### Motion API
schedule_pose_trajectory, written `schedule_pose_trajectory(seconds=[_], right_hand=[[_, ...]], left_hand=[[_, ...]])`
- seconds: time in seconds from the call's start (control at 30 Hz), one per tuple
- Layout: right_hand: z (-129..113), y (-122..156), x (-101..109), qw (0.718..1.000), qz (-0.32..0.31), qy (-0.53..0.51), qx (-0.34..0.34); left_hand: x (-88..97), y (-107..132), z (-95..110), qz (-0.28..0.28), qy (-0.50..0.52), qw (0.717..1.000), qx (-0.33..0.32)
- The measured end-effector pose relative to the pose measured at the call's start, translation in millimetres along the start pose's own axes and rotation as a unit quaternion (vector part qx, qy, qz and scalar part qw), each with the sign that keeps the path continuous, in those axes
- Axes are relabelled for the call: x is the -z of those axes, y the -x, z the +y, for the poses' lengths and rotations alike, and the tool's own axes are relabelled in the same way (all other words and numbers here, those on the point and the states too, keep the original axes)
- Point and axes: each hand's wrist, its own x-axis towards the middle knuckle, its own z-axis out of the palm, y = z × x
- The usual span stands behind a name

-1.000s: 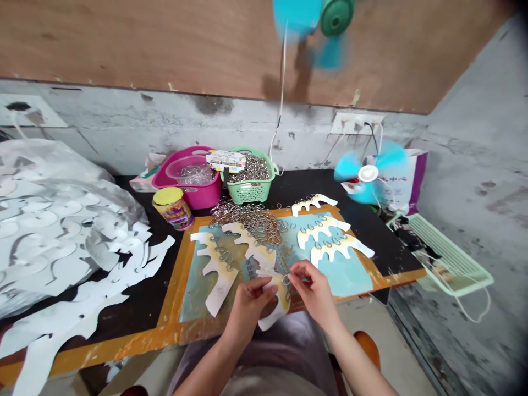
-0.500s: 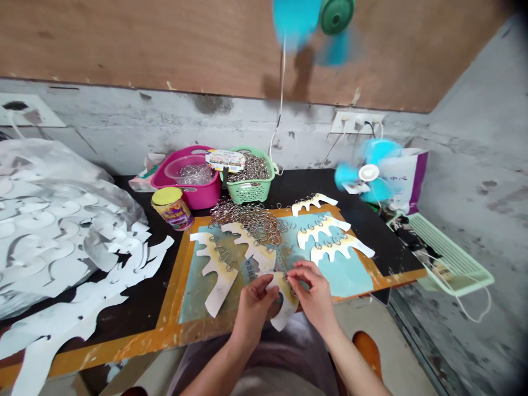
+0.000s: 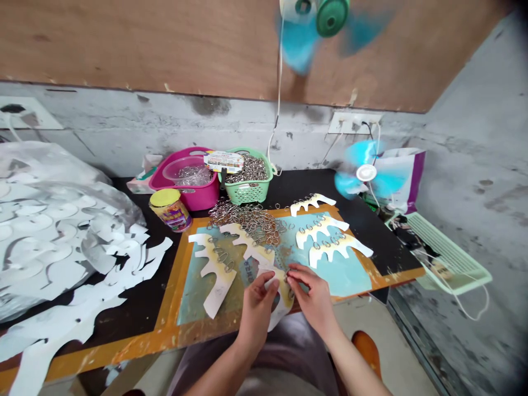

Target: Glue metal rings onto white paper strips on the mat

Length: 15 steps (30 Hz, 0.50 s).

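My left hand (image 3: 259, 301) pinches a white cut-out piece with a yellowed edge (image 3: 282, 300) at the table's front edge. My right hand (image 3: 310, 292) is closed at that piece's right side, its fingertips on a small metal ring (image 3: 287, 275) that they partly hide. Another ring shows lower on the same edge. Beyond my hands lie similar pieces with rings along their yellowed edges: one at left (image 3: 214, 269), one in the middle (image 3: 247, 245) and several at right (image 3: 339, 248). A heap of loose metal rings (image 3: 247, 217) lies behind them.
A pink basket (image 3: 202, 195) and a green basket (image 3: 247, 192) of rings stand at the back beside a yellow-lidded can (image 3: 170, 210). White cut-outs in a plastic bag (image 3: 61, 220) fill the left. Two blue-bladed fans spin, one overhead (image 3: 332, 17), one at right (image 3: 366, 173).
The held piece has tilted slightly, and my right fingertips have closed in on the ring at its edge. The view has shifted a little; the fan blades have turned.
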Motion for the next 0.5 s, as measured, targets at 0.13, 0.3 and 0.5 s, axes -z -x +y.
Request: schedule_pose_trajectory(seconds=[0.13, 0.3, 0.5], right_hand=[[-2, 2, 5, 0.997, -0.024, -0.076, -0.017], [-23, -1, 35, 0.998, -0.015, 0.005, 0.059], [-42, -16, 74, 0.967, -0.177, 0.128, 0.128]], left_hand=[[-8.7, 9, 5, -0.019, 0.001, 1.000, -0.023], [-15.8, 33, 7, -0.077, 0.074, 0.994, -0.039], [-3.2, 48, -3, -0.208, -0.027, 0.972, -0.106]])
